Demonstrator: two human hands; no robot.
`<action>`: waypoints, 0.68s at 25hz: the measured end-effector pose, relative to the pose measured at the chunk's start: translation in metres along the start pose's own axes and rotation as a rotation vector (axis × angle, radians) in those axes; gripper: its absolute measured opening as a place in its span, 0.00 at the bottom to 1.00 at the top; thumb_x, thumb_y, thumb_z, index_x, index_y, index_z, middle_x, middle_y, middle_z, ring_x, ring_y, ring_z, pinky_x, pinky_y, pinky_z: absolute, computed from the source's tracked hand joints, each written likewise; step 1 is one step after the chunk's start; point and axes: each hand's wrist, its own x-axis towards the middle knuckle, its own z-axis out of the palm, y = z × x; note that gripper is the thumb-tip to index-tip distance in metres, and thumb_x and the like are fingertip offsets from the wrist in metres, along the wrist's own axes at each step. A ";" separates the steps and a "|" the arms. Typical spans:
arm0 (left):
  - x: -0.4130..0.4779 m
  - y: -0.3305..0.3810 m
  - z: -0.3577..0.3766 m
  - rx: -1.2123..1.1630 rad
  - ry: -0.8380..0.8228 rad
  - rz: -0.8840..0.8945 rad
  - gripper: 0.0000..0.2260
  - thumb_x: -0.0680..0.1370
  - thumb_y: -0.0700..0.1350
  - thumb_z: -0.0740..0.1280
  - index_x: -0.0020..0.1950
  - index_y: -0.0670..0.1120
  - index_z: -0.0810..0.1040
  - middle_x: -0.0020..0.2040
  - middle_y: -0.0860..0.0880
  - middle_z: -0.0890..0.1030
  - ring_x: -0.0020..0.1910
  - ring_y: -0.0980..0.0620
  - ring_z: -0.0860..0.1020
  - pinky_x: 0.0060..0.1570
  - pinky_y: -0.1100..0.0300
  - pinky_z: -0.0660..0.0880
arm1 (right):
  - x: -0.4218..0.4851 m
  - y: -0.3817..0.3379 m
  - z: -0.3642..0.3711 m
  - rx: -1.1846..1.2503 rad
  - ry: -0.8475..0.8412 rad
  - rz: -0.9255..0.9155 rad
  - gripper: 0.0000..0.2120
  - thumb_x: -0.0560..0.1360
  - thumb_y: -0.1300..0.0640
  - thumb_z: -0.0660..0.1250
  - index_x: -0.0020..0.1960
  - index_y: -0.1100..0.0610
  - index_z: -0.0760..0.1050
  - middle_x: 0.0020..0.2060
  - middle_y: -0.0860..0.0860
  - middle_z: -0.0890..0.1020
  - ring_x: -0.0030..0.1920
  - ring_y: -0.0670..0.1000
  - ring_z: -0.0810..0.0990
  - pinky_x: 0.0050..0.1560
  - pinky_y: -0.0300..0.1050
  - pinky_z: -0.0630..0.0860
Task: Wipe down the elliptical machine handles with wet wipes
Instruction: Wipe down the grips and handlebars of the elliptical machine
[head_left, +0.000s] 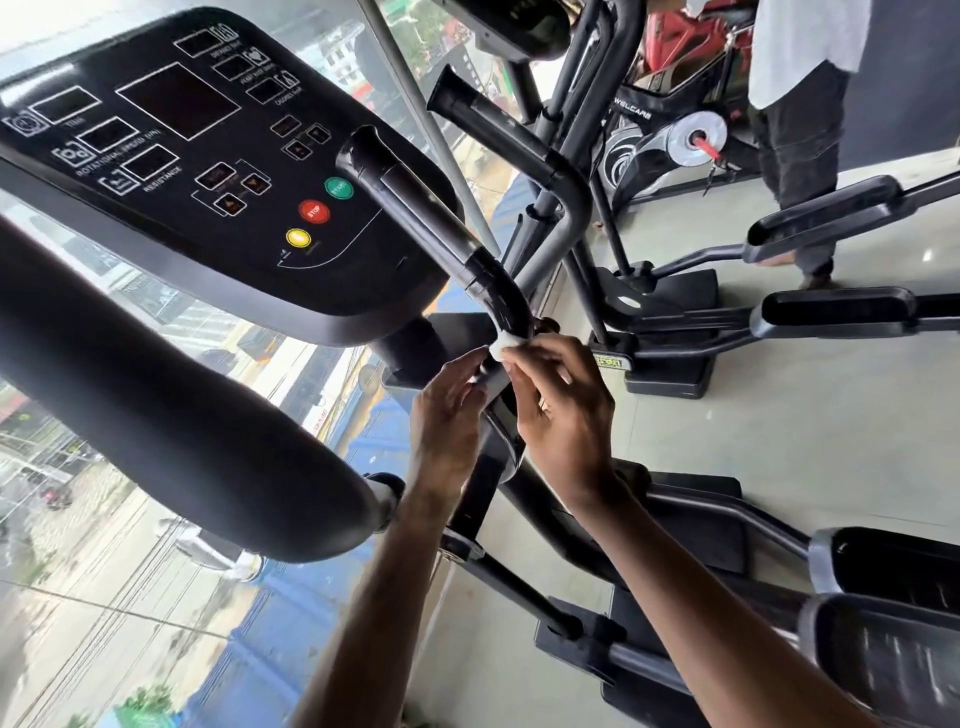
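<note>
A black curved elliptical handle (415, 218) runs from beside the console down to a bend at the centre. A small white wet wipe (501, 347) is wrapped on the bar just below that bend. My right hand (558, 410) pinches the wipe against the bar from the right. My left hand (449, 415) touches the bar and the wipe's lower part from the left, fingers fairly straight. A thick black padded handle (171, 405) crosses the left foreground.
The black console (208, 171) with red, green and yellow buttons sits upper left. A glass wall behind it looks onto a street. A second elliptical (675, 322) and a spin bike stand to the right, with a person (800, 130) standing at upper right. Pedals (883, 597) lie lower right.
</note>
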 end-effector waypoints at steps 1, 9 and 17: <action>0.000 0.000 0.000 -0.001 0.004 0.008 0.20 0.79 0.30 0.65 0.63 0.52 0.81 0.58 0.56 0.85 0.58 0.58 0.83 0.63 0.56 0.78 | -0.001 -0.001 0.002 0.022 0.010 0.030 0.06 0.81 0.64 0.71 0.55 0.61 0.86 0.51 0.56 0.83 0.50 0.55 0.85 0.49 0.53 0.83; -0.003 0.003 0.003 -0.108 0.039 0.017 0.13 0.83 0.33 0.62 0.63 0.41 0.83 0.59 0.48 0.85 0.60 0.54 0.82 0.58 0.64 0.77 | -0.028 -0.002 0.016 0.173 0.089 0.250 0.04 0.80 0.65 0.72 0.53 0.63 0.84 0.51 0.53 0.82 0.51 0.51 0.84 0.50 0.44 0.82; 0.008 -0.009 0.001 -0.151 0.057 -0.023 0.10 0.82 0.47 0.65 0.57 0.47 0.86 0.58 0.46 0.86 0.64 0.45 0.81 0.71 0.42 0.72 | -0.055 -0.025 0.063 0.596 0.219 1.194 0.09 0.79 0.62 0.72 0.46 0.49 0.84 0.44 0.49 0.88 0.48 0.46 0.86 0.55 0.50 0.82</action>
